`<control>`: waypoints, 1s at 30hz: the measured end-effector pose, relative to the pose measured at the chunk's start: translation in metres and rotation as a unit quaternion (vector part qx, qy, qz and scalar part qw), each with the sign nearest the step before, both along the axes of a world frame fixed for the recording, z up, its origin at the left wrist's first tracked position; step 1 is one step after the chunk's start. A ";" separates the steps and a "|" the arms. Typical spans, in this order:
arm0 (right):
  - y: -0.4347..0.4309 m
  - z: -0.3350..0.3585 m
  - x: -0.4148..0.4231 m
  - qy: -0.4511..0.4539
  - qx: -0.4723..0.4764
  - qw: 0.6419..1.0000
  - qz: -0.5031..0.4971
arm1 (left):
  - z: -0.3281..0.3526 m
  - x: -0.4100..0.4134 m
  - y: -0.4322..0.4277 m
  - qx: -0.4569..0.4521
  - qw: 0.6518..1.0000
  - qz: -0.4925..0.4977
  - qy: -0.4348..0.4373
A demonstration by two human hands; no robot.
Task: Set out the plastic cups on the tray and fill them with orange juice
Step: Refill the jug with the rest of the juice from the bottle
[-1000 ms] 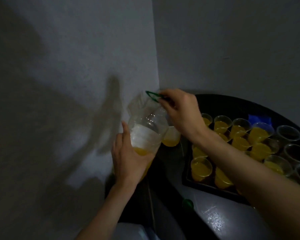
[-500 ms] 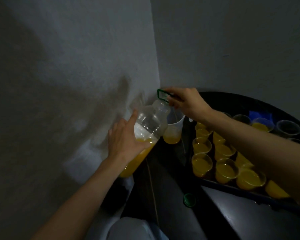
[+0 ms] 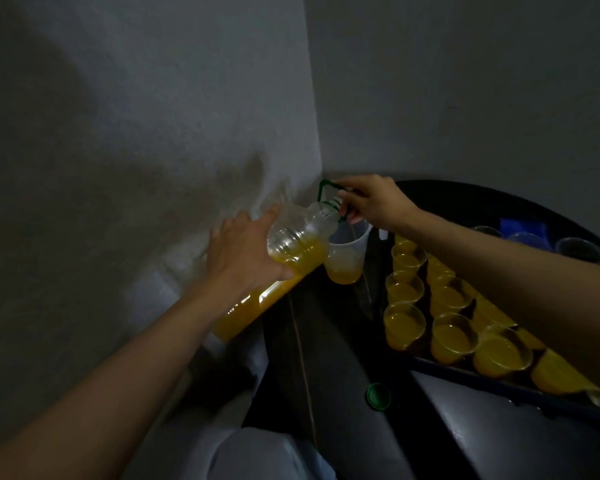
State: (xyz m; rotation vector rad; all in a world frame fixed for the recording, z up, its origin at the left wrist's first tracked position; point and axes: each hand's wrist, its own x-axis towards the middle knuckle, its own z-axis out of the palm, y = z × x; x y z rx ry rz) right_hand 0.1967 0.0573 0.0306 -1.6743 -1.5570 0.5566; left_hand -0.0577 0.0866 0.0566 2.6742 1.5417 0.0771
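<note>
A large clear juice bottle (image 3: 293,251), part full of orange juice, lies tilted with its mouth over a white measuring jug (image 3: 345,261). My left hand (image 3: 246,251) grips the bottle's body from the left. My right hand (image 3: 374,202) holds the green carry handle (image 3: 323,190) at the bottle's neck. The jug holds a little juice at its bottom. On the right a dark tray (image 3: 465,374) carries several plastic cups filled with juice (image 3: 404,323). My right forearm hides part of the tray.
Grey walls meet in a corner just behind the bottle. A green bottle cap (image 3: 378,396) lies on the dark round table near the tray's front edge. Several empty cups (image 3: 577,249) and a blue object (image 3: 522,225) stand at the table's far right.
The bottle has tipped further down toward the jug, and juice has run toward its neck. Both hands moved with it, and the view shifted left.
</note>
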 end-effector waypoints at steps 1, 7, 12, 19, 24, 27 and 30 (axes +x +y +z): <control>0.002 -0.001 0.000 0.004 -0.005 1.000 -0.002 | 0.001 0.000 0.001 0.001 1.000 0.000 0.004; 0.004 -0.008 -0.005 -0.003 -0.020 1.000 -0.008 | 0.002 0.003 0.000 -0.004 1.000 0.000 0.020; 0.004 -0.015 -0.007 -0.046 -0.021 0.998 0.021 | 0.003 0.005 0.001 -0.008 0.999 0.004 0.041; 0.006 -0.020 -0.005 -0.060 -0.016 0.998 0.022 | 0.007 0.010 0.004 0.000 0.998 -0.007 0.068; 0.007 -0.022 -0.008 -0.062 -0.024 0.998 0.021 | 0.012 0.011 0.006 0.007 0.996 -0.008 0.094; 0.008 -0.023 -0.009 -0.060 -0.032 0.997 0.023 | 0.016 0.012 0.009 0.004 0.994 -0.012 0.108; 0.009 -0.022 -0.009 -0.055 -0.031 0.998 0.024 | 0.022 0.013 0.011 0.004 0.993 -0.020 0.117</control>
